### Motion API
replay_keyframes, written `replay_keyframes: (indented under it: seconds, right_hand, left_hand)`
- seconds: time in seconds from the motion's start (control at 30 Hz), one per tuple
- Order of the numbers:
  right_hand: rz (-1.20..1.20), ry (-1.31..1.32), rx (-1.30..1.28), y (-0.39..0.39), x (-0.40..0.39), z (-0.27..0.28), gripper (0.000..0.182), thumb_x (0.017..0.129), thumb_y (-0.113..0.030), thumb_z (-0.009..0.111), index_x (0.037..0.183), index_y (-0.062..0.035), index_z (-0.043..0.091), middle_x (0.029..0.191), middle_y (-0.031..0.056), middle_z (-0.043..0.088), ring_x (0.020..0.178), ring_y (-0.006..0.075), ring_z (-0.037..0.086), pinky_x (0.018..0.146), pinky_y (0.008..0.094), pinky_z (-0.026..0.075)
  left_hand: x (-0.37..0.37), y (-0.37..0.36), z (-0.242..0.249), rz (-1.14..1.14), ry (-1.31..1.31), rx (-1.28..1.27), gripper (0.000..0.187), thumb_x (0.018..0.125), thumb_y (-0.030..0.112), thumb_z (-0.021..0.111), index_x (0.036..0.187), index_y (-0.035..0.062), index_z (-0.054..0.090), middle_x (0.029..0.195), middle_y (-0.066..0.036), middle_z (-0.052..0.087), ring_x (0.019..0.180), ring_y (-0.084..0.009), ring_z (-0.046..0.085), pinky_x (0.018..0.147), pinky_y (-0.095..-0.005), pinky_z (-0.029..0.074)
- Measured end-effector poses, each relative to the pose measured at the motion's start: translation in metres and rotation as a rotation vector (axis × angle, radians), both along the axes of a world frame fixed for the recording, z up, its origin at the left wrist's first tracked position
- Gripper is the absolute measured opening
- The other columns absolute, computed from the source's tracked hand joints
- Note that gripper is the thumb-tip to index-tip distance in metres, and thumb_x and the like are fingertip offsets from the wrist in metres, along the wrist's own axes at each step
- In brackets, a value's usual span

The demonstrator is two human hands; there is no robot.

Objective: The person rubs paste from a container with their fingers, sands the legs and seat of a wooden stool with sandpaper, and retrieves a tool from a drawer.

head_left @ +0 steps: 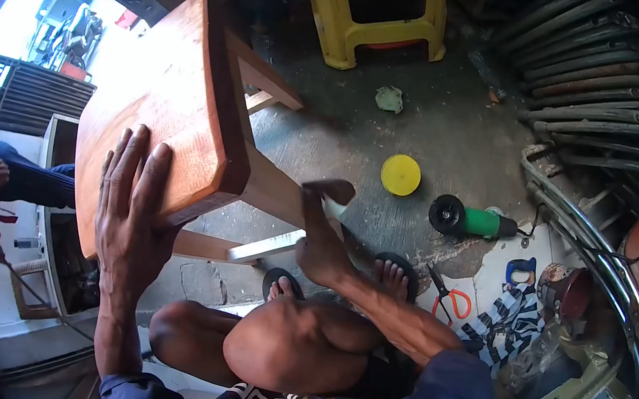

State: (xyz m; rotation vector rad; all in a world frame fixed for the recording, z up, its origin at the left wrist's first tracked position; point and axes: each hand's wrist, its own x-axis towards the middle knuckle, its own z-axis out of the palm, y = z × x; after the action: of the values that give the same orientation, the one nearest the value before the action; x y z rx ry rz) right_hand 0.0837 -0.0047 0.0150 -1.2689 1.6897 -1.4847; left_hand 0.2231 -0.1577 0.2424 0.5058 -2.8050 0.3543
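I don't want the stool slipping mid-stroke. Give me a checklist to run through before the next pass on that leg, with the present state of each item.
1. Left hand flat on the wooden stool seat, bracing it: ok.
2. Right hand gripping the brown pad against the stool's leg: ok.
3. Stool tilted on its side, how it rests on the floor: cannot tell.
4. Feet in sandals close under the working area: not ok.
5. Green angle grinder lying apart on the floor, away from both hands: ok.
6. Scissors with orange handles near the feet: not ok.
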Motion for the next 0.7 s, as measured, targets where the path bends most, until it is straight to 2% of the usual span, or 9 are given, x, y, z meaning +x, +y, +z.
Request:
replay_keyframes:
  seconds: [0.03, 0.1, 0.17, 0.27, 0.33, 0.37, 0.47, 0.5, 0.7]
  right_hand:
    - [-0.096, 0.034, -0.086, -0.010, 0.006, 0.020, 0.087, 0.077, 0.015, 0.043, 0.159, 0.0045, 0.019, 0.156, 0.0367, 0.034, 0.143, 0.0504, 0.038, 0.122, 0.0466, 0.029]
    - [-0.083, 0.076, -0.291, -0.024, -0.006, 0.084, 0.090, 0.076, 0.017, 0.042, 0.161, 0.0048, 0.014, 0.160, 0.0370, 0.027, 0.146, 0.0510, 0.033, 0.125, 0.0459, 0.026]
    - [-0.043, 0.108, -0.377, -0.017, 0.002, 0.012, 0.087, 0.079, 0.016, 0.046, 0.160, 0.0056, 0.017, 0.161, 0.0354, 0.025, 0.148, 0.0485, 0.032, 0.124, 0.0480, 0.027]
    - [-0.111, -0.011, -0.014, -0.003, 0.018, -0.039, 0.097, 0.066, 0.017, 0.051, 0.158, 0.0075, 0.023, 0.158, 0.0346, 0.031, 0.150, 0.0448, 0.033, 0.124, 0.0456, 0.027]
    - [-0.174, -0.110, -0.145, -0.022, -0.021, 0.068, 0.093, 0.066, 0.017, 0.051, 0.156, 0.0096, 0.028, 0.156, 0.0356, 0.033, 0.149, 0.0454, 0.033, 0.125, 0.0454, 0.028]
    - [-0.149, 0.135, -0.218, -0.023, -0.020, 0.087, 0.081, 0.076, 0.008, 0.051, 0.154, 0.0120, 0.030, 0.155, 0.0340, 0.037, 0.148, 0.0441, 0.037, 0.123, 0.0457, 0.030]
    - [-0.109, -0.062, -0.222, -0.009, 0.010, 0.008, 0.071, 0.086, 0.003, 0.048, 0.154, 0.0133, 0.030, 0.156, 0.0337, 0.037, 0.146, 0.0458, 0.038, 0.123, 0.0484, 0.030]
    - [-0.118, -0.151, -0.041, -0.009, 0.006, 0.013, 0.071, 0.087, 0.003, 0.048, 0.154, 0.0128, 0.030, 0.156, 0.0338, 0.036, 0.146, 0.0466, 0.037, 0.123, 0.0493, 0.030]
    - [-0.119, -0.002, -0.300, -0.024, -0.002, 0.057, 0.060, 0.095, 0.000, 0.040, 0.154, 0.0095, 0.033, 0.156, 0.0324, 0.039, 0.148, 0.0438, 0.035, 0.125, 0.0442, 0.029]
  left_hand:
    - [-0.001, 0.000, 0.002, 0.010, -0.041, -0.037, 0.087, 0.076, 0.014, 0.087, 0.153, 0.0143, 0.046, 0.158, -0.019, 0.044, 0.146, -0.0413, 0.042, 0.119, -0.0550, 0.038]
    - [-0.003, 0.005, 0.001, 0.033, -0.035, -0.141, 0.086, 0.077, 0.016, 0.087, 0.153, 0.0141, 0.047, 0.158, -0.019, 0.044, 0.148, -0.0408, 0.039, 0.120, -0.0573, 0.035]
    - [-0.004, 0.006, 0.000, 0.030, -0.008, -0.160, 0.085, 0.077, 0.016, 0.086, 0.152, 0.0126, 0.047, 0.158, -0.018, 0.045, 0.150, -0.0404, 0.037, 0.121, -0.0587, 0.033]
    - [-0.003, 0.005, 0.001, 0.015, -0.033, -0.129, 0.085, 0.077, 0.016, 0.086, 0.152, 0.0088, 0.046, 0.158, -0.018, 0.046, 0.150, -0.0409, 0.037, 0.122, -0.0572, 0.032]
    - [-0.013, 0.001, 0.001, 0.000, 0.018, -0.122, 0.081, 0.080, 0.019, 0.084, 0.151, 0.0113, 0.048, 0.157, -0.017, 0.047, 0.149, -0.0411, 0.038, 0.122, -0.0577, 0.030]
    - [-0.009, 0.007, 0.000, 0.017, 0.038, -0.090, 0.077, 0.082, 0.022, 0.083, 0.151, 0.0138, 0.050, 0.157, -0.016, 0.048, 0.149, -0.0413, 0.039, 0.123, -0.0581, 0.029]
    - [-0.003, 0.008, 0.000, 0.032, -0.023, -0.090, 0.083, 0.077, 0.019, 0.086, 0.151, 0.0107, 0.049, 0.156, -0.018, 0.048, 0.148, -0.0416, 0.040, 0.121, -0.0566, 0.033]
    - [-0.005, 0.007, 0.000, 0.040, -0.019, -0.117, 0.086, 0.075, 0.017, 0.087, 0.151, 0.0091, 0.048, 0.155, -0.019, 0.049, 0.148, -0.0417, 0.040, 0.121, -0.0558, 0.035]
    - [-0.004, 0.010, 0.003, 0.030, -0.013, -0.066, 0.085, 0.075, 0.016, 0.086, 0.151, 0.0083, 0.048, 0.156, -0.018, 0.049, 0.148, -0.0407, 0.041, 0.121, -0.0554, 0.034]
